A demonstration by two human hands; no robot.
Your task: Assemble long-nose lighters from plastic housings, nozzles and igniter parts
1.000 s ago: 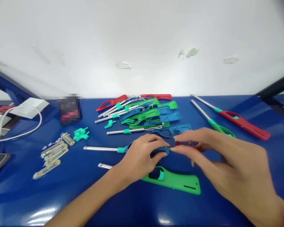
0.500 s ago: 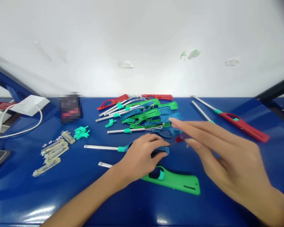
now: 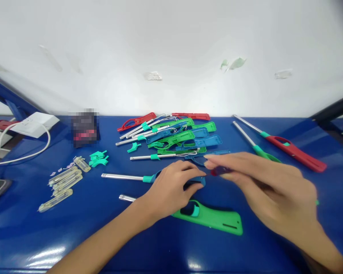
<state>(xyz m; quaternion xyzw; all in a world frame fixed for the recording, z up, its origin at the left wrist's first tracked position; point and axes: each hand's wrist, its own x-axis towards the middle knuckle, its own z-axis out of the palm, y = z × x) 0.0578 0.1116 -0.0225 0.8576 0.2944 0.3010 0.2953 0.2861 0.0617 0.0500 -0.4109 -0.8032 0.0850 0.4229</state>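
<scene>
it is best for the left hand (image 3: pixel 171 186) to press the blue lighter (image 3: pixel 147 179) flat to the worktop (image 3: pixel 160 251) while the right hand (image 3: pixel 282 196) lines the red screwdriver-like tool (image 3: pixel 215 172) up with the handle's end; whether its tip is seated i cannot tell. the left thumb and fingers pinch the handle near its end, barrel pointing toward the worktop's left edge, and the right fingertips pinch the tool just beside it. the lighter lies mid-worktop, between the pile of parts (image 3: pixel 175 139) near the back edge and the green lighter (image 3: pixel 214 219) nearer the front edge.
</scene>
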